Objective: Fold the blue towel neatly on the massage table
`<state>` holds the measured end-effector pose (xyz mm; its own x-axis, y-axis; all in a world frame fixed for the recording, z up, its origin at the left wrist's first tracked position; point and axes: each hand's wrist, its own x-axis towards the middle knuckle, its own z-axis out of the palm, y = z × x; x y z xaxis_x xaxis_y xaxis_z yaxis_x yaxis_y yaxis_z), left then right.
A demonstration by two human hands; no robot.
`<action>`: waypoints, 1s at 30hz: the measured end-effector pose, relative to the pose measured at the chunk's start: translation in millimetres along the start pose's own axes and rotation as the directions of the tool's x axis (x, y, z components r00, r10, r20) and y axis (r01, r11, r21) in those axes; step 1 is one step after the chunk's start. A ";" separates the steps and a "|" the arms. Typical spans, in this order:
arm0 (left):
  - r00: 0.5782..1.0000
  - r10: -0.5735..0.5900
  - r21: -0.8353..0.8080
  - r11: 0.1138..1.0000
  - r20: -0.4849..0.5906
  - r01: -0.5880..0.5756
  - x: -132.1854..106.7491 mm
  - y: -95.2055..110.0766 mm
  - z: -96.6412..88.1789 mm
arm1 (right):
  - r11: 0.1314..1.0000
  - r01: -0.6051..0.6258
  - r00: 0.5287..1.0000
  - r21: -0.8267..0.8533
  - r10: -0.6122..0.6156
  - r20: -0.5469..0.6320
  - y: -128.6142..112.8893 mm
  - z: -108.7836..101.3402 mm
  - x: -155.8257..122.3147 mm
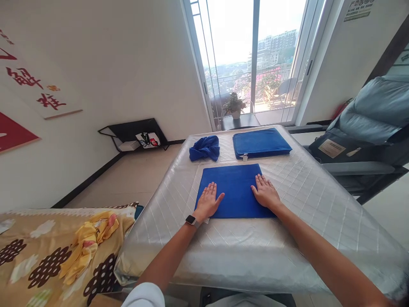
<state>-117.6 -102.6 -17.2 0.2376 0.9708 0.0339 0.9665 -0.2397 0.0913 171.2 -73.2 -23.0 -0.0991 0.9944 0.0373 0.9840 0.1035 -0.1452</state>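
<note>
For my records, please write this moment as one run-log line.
left hand: palm down on smooth blue cloth | right hand: palm down at its right edge | farther: crumpled blue cloth, blue cloth stack

Cannot see those parts of the cloth (236, 200) under left hand (208, 201) and right hand (266, 193). Cannot read the tag (245, 157) on the stack (262, 143). Can see only part of the armchair (367, 113), cut off by the right edge.

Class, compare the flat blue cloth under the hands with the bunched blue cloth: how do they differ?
The flat blue cloth is smooth and rectangular; the bunched blue cloth is crumpled and irregular. The flat one lies under the left hand and right hand; the bunched one is untouched. Both are blue and rest on the silvery quilted cover.
</note>
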 end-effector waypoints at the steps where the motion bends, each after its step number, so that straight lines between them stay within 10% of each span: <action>1: 1.000 -0.026 0.014 1.000 -0.003 0.026 -8.3 -11.2 0.4 | 1.000 -0.002 1.000 0.000 0.002 0.001 -0.7 -1.4 -0.4; 8: 0.998 -0.038 0.027 0.999 -0.039 0.039 -34.9 -32.1 7.0 | 0.996 0.043 0.994 -0.073 -0.050 -0.093 -9.8 -16.7 -17.7; 16: 0.997 -0.048 0.092 0.995 0.066 0.041 -22.5 -29.7 -19.3 | 0.995 0.096 0.994 0.007 -0.096 0.053 -7.8 -9.3 -89.4; 25: 0.895 0.437 -0.072 0.893 -0.092 -0.444 13.2 122.1 -19.0 | 0.993 0.107 0.994 0.053 -0.106 -0.016 -3.5 2.4 -97.7; 30: 0.892 0.450 -0.089 0.888 -0.036 -0.452 11.2 122.1 0.2 | 0.992 0.109 0.994 0.058 -0.109 -0.010 -3.4 1.9 -98.3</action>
<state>3.1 -121.0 -5.9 0.6438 0.7577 0.1072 0.7420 -0.6523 0.1544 177.3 -171.3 -28.1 -0.2045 0.9769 0.0625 0.9569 0.2129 -0.1975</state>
